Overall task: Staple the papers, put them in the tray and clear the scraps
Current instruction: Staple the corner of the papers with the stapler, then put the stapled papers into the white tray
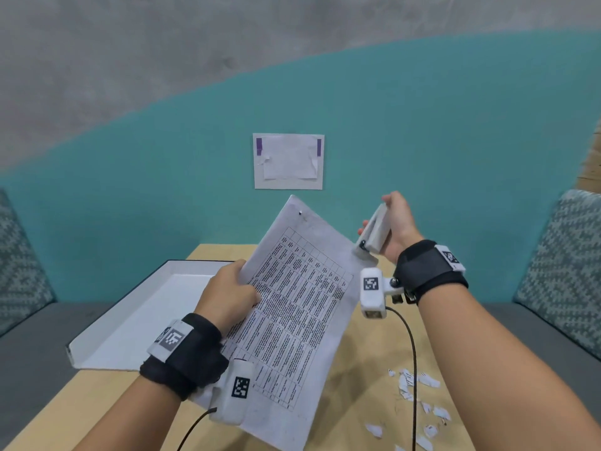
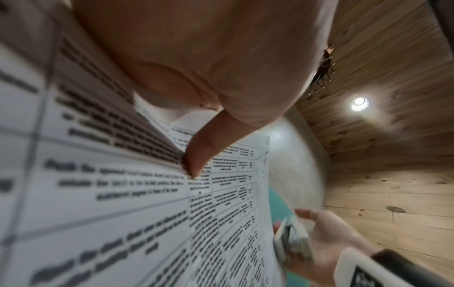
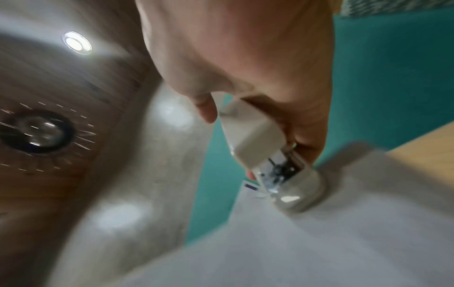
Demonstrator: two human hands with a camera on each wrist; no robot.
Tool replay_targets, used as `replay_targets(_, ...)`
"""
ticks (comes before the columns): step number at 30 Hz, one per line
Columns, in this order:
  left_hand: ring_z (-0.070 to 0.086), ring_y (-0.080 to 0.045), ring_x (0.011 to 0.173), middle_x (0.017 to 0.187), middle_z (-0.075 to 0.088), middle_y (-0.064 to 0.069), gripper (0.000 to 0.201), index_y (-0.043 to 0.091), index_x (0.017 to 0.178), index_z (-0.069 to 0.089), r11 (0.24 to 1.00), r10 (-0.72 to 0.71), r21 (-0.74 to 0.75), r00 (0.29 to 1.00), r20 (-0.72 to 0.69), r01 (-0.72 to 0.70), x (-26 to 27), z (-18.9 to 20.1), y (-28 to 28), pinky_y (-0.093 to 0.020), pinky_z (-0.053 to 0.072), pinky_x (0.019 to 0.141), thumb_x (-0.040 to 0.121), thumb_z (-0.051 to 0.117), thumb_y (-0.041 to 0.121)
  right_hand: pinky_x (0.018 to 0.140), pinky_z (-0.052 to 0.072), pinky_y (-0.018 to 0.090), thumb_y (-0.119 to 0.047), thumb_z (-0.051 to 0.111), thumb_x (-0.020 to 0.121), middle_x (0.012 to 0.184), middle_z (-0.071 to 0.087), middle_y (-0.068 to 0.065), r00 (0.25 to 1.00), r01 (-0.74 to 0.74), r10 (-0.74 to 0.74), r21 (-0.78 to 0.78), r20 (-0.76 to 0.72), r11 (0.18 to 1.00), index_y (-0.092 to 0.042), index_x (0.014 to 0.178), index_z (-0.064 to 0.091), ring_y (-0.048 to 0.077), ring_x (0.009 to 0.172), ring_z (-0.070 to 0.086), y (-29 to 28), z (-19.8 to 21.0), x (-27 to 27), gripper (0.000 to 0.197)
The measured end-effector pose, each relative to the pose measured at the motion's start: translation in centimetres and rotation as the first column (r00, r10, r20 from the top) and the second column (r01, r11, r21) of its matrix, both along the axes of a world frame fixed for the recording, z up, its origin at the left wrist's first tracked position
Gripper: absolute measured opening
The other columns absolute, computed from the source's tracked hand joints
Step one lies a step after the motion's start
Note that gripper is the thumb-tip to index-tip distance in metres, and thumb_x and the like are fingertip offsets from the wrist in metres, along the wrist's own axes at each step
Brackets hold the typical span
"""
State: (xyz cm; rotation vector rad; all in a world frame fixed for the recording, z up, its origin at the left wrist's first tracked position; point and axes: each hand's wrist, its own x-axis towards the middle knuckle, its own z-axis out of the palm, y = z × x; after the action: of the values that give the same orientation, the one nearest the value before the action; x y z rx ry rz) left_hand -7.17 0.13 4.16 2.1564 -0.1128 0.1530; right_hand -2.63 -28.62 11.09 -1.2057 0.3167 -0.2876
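Two hands are busy above the wooden surface (image 1: 208, 408), and everything sits where it helps them. The white tray (image 1: 136, 307) lies open at my left, near enough, I judge, to drop the sheets in without reaching. I hold the papers (image 1: 302, 307) tilted up off the surface so their far edge is free; my left hand (image 1: 227, 297) pinches them at the left edge, thumb pressed on the printed table, keeping the sheets squared. A small dark mark near the top corner may be a staple, though I cannot tell. My right hand (image 1: 398, 227) is wrapped round the white stapler (image 1: 374, 232), its mouth just at the papers' right corner. The torn scraps (image 1: 419, 398) lie scattered at my right, apart from the tray, left for last.
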Motion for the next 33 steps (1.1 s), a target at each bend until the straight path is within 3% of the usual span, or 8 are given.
replay_targets(4,0.074,-0.031,0.083,0.093,0.075,-0.004,0.027,0.021,0.1,0.065,0.994,0.029,0.107,1.0,-0.005,-0.028,0.1,-0.7,0.7,-0.043,0.062,0.075,0.081,0.063,0.004,0.063,0.047,0.038,-0.025,0.049,0.097,0.081,0.041,0.008,0.992,-0.016,0.009,-0.059,-0.126,0.998,-0.015,0.087,0.044,0.025,0.067,0.045,-0.4,-5.2,1.6,0.015)
replay_targets(11,0.074,-0.029,0.082,0.093,0.075,-0.003,0.027,0.022,0.101,0.065,0.989,0.088,0.122,0.996,-0.033,-0.083,0.3,-1.5,2.2,-0.044,0.063,0.076,0.081,0.061,0.005,0.056,0.061,0.041,-0.022,0.079,0.085,0.081,0.067,0.015,0.965,0.015,-0.094,-0.303,-0.247,0.953,-0.001,0.103,0.067,0.029,0.065,0.064,-1.7,-12.6,2.9,0.03)
replay_targets(16,0.074,-0.032,0.081,0.093,0.075,-0.004,0.03,0.022,0.104,0.065,0.992,0.1,0.077,0.995,-0.007,-0.099,0.7,-1.3,2.7,-0.043,0.062,0.073,0.081,0.061,0.003,0.066,0.064,0.052,-0.034,0.089,0.069,0.083,0.075,0.017,0.915,-0.115,-0.161,-0.623,-0.369,0.774,-0.002,0.085,0.069,0.037,0.073,0.076,-1.3,-16.4,3.0,0.041)
replay_targets(20,0.075,-0.032,0.083,0.095,0.075,-0.003,0.035,0.024,0.109,0.065,0.995,0.097,0.037,0.995,0.0,-0.097,0.8,-1.4,2.5,-0.048,0.064,0.076,0.081,0.061,0.004,0.076,0.063,0.047,-0.038,0.087,0.071,0.079,0.076,0.014,0.881,-0.258,-0.162,-0.739,-0.444,0.623,-0.003,0.078,0.072,0.034,0.076,0.075,-1.0,-18.1,3.7,0.039)
replay_targets(23,0.075,-0.031,0.083,0.095,0.074,-0.003,0.035,0.024,0.111,0.064,0.995,0.099,-0.005,0.995,0.001,-0.099,0.9,-1.6,2.5,-0.045,0.064,0.075,0.083,0.062,0.002,0.064,0.061,0.038,-0.04,0.088,0.071,0.077,0.074,0.011,0.856,-0.278,-0.192,-0.741,-0.48,0.611,-0.004,0.074,0.07,0.029,0.066,0.071,-0.7,-18.8,4.0,0.04)
replay_targets(26,0.071,-0.031,0.081,0.091,0.072,-0.002,0.034,0.021,0.111,0.064,0.995,0.095,-0.039,0.995,-0.001,-0.095,1.0,-1.7,2.6,-0.039,0.06,0.072,0.084,0.064,0.0,0.062,0.047,0.029,-0.039,0.081,0.079,0.088,0.072,0.012,0.83,-0.35,-0.204,-0.768,-0.52,0.536,-0.006,0.081,0.066,0.027,0.068,0.063,-0.7,-18.9,3.9,0.037)
replay_targets(30,0.072,-0.031,0.084,0.093,0.073,-0.003,0.036,0.021,0.111,0.065,0.993,0.088,-0.084,0.996,-0.001,-0.088,1.3,-1.8,2.5,-0.041,0.061,0.075,0.082,0.066,-0.001,0.079,0.055,0.034,-0.041,0.063,0.094,0.093,0.073,0.013,0.866,-0.293,-0.222,-0.813,-0.449,0.503,-0.004,0.083,0.068,0.031,0.082,0.066,-0.1,-18.0,3.5,0.039)
replay_targets(33,0.074,-0.032,0.088,0.098,0.075,-0.006,0.034,0.017,0.111,0.066,0.983,0.088,-0.16,0.996,-0.003,-0.087,1.6,-1.8,2.3,-0.043,0.063,0.077,0.083,0.065,-0.003,0.083,0.051,0.039,-0.057,0.037,0.101,0.091,0.075,0.014,0.977,-0.043,-0.13,-0.76,-0.166,0.648,-0.003,0.091,0.073,0.036,0.091,0.069,2.0,-15.9,2.8,0.066)
